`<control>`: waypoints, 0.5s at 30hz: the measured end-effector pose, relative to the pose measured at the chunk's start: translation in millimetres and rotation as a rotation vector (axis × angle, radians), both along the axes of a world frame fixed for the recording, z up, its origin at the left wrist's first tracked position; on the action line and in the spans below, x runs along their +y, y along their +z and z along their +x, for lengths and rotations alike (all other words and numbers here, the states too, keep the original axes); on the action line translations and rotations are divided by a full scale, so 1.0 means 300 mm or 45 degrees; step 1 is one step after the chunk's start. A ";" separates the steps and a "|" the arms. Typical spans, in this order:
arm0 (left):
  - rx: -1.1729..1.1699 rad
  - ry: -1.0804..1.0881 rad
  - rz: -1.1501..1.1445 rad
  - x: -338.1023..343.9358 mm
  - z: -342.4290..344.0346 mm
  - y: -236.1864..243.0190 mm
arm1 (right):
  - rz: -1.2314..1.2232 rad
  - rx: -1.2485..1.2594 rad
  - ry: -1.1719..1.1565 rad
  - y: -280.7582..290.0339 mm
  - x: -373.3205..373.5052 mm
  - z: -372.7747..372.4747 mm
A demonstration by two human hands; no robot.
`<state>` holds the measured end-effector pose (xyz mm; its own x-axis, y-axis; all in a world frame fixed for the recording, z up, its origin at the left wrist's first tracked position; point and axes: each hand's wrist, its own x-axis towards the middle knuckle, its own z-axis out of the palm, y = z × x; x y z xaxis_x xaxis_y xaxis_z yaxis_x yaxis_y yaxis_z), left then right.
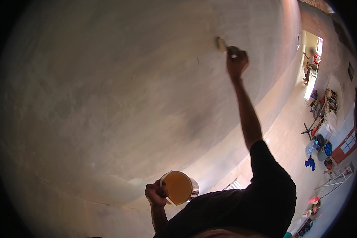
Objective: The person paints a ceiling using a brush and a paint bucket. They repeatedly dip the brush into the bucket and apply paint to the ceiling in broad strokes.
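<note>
My right hand (237, 63) is raised and closed on a brush (222, 44) with a pale, dark-tipped head, held at a broad, mottled grey-beige wall (115, 91); the brush is slightly blurred. Low in the view, my left hand (156, 192) grips a bucket (180, 188) by its white handle at the rim; its inside looks yellowish-orange.
A tiled floor (279, 135) lies below to the right, with a cluttered rack (329, 107), a water jug (310, 147), tubs (325, 150), a blue cloth (309, 162) and a ladder (339, 174). Another person (308, 63) stands in a bright doorway.
</note>
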<state>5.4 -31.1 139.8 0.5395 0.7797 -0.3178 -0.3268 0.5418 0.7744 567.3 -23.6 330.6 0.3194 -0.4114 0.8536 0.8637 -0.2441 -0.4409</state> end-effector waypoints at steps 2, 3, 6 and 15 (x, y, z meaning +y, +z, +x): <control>-0.020 -0.011 -0.004 0.002 -0.013 -0.007 | 0.026 -0.238 0.192 -0.010 0.098 -0.296; -0.026 -0.022 -0.009 0.002 -0.020 -0.010 | 0.050 -0.250 0.271 -0.009 0.129 -0.459; 0.027 0.003 -0.031 0.025 -0.021 -0.041 | -0.011 -0.387 0.589 -0.037 0.186 -0.887; 0.177 0.153 -0.051 0.014 0.011 -0.061 | -0.007 -0.411 1.403 -0.093 0.233 -1.111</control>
